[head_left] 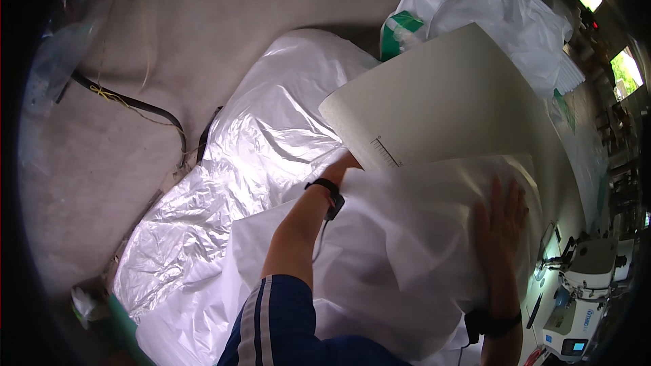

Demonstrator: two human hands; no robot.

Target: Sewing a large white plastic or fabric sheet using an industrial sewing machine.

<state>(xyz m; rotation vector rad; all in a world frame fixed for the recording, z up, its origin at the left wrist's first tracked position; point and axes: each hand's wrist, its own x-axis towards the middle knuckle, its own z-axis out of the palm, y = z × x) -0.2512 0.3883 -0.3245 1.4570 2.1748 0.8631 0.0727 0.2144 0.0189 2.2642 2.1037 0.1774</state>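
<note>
Two bare hands were at work over a large white plastic sheet (407,244), which lay across the near part of a pale tabletop (434,102) and spilled off to the person's left in loose folds. The right hand (500,227) rested flat on it near its far right corner, palm down, fingers extended and slightly apart — nothing pinched between them. The left hand (343,164) was at the sheet's far edge, beside the table's left side; the plastic hid its fingers, so I could not tell whether they gripped anything.

A dark watch-like device (334,207) sat on the left wrist, a black band (502,325) on the right. Along the table's left side bulged a heap of shiny, crinkled film (278,102). At the far end stood a white plastic bundle (481,0) with a green patch — and, to the right, a white sewing machine (590,264). A black cable (149,106) curved at far left.
</note>
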